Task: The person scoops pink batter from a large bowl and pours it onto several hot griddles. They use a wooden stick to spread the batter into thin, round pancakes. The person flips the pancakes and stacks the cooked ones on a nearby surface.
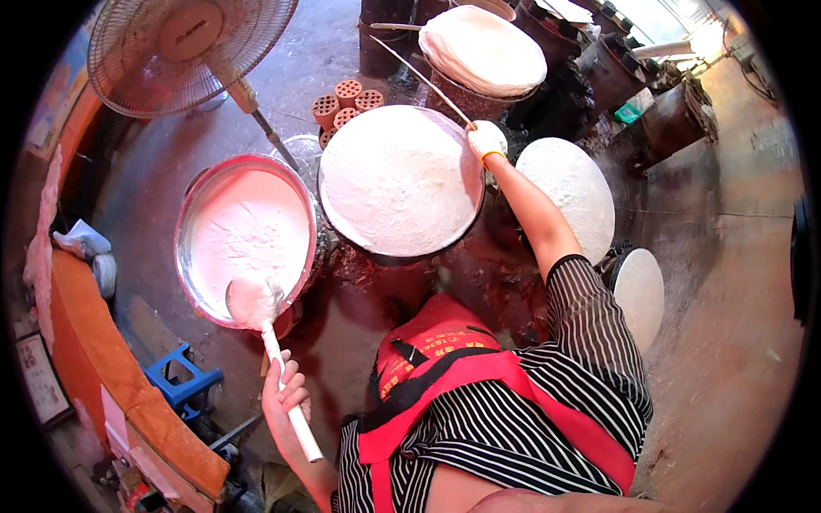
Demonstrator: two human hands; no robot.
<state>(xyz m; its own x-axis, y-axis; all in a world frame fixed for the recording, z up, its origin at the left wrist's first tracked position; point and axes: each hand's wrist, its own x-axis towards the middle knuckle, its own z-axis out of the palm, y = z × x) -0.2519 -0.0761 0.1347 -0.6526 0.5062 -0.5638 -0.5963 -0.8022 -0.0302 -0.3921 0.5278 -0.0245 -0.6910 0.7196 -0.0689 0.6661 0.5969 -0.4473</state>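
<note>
My left hand grips the white handle of a ladle. The batter-coated ladle bowl rests over the near rim of a large round pot of pale batter. In a white glove, my right hand is closed around the end of a long thin stick, which points away to the upper left. This hand is at the right edge of a round griddle, whose top is covered by a thin pale sheet of batter or flatbread. Whether the glove touches the sheet is unclear.
Behind the griddle stand perforated coal briquettes and a stack of thin flatbreads. More pale round surfaces lie to the right. A pedestal fan rises at upper left; a blue plastic stool sits at lower left. Dark metal drums line the back right.
</note>
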